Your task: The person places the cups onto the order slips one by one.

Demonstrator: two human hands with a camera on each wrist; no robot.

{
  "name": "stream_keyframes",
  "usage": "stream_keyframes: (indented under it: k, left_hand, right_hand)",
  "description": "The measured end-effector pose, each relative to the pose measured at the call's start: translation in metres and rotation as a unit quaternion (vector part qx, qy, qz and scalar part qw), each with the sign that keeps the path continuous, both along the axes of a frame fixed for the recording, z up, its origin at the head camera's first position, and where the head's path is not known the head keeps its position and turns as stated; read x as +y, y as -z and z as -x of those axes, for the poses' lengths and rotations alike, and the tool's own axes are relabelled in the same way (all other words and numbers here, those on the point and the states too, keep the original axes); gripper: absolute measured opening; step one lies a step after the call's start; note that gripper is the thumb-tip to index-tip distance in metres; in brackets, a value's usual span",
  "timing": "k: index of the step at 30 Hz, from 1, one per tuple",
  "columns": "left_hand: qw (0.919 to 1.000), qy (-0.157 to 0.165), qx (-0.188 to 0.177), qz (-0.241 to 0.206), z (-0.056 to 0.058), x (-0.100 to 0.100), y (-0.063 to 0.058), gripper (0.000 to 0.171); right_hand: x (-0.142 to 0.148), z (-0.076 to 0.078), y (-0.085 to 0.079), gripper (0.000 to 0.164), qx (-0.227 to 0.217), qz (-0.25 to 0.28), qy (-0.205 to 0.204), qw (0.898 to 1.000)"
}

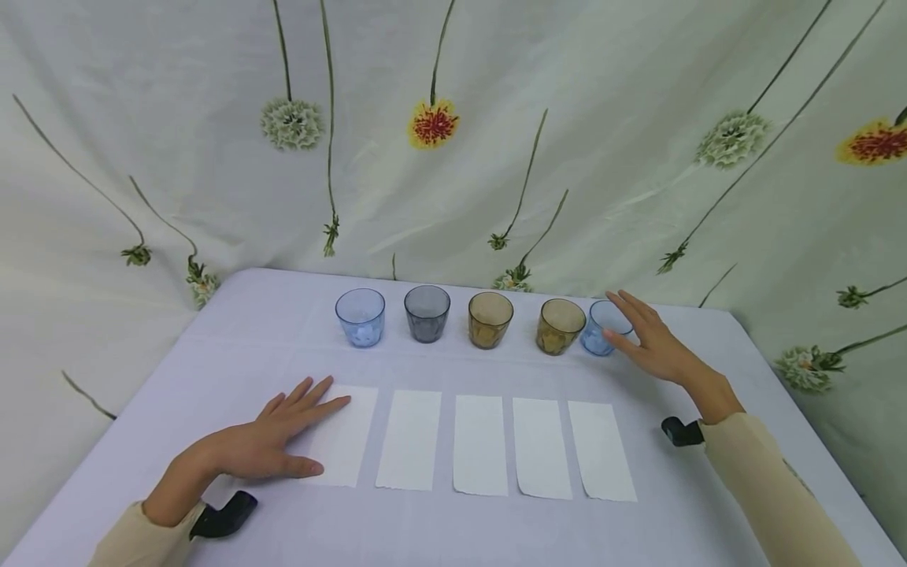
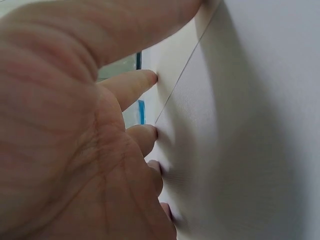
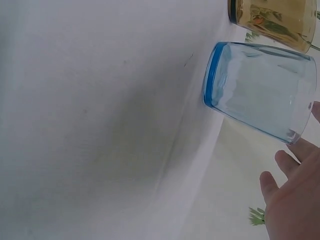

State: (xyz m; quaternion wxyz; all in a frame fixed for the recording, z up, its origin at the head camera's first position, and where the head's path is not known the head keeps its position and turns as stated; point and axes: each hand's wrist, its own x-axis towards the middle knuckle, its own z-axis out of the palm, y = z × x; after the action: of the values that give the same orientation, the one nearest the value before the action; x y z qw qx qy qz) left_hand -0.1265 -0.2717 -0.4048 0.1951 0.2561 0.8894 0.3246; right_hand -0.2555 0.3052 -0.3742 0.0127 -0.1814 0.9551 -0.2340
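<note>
My left hand is spread at the leftmost white paper strip, its index finger and thumb over the strip's left side. In the left wrist view its fingertips press down at the white surface. Beside the rightmost blue glass is my right hand, fingers extended and thumb apart, partly covering the glass in the head view. The right wrist view shows this glass upright and see-through, with the fingertips close to its rim. No grip on it shows.
Left of that glass, along the table's back, stand two amber glasses, a grey glass and another blue glass. Several more paper strips lie in a row in front. A flowered curtain hangs behind the white-covered table.
</note>
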Motion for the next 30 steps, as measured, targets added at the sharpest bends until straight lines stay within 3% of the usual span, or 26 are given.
stream_keyframes:
  k: [10, 30]
  left_hand:
    - [1.0000, -0.002, -0.008, -0.001, 0.000, 0.001, -0.001, 0.087]
    - [0.9999, -0.006, -0.010, 0.001, -0.002, 0.000, -0.003, 0.088]
  right_hand:
    - [0.000, 0.006, 0.005, 0.074, -0.042, 0.054, -0.004, 0.998]
    - [-0.004, 0.010, 0.018, 0.066, -0.038, 0.094, -0.037, 0.994]
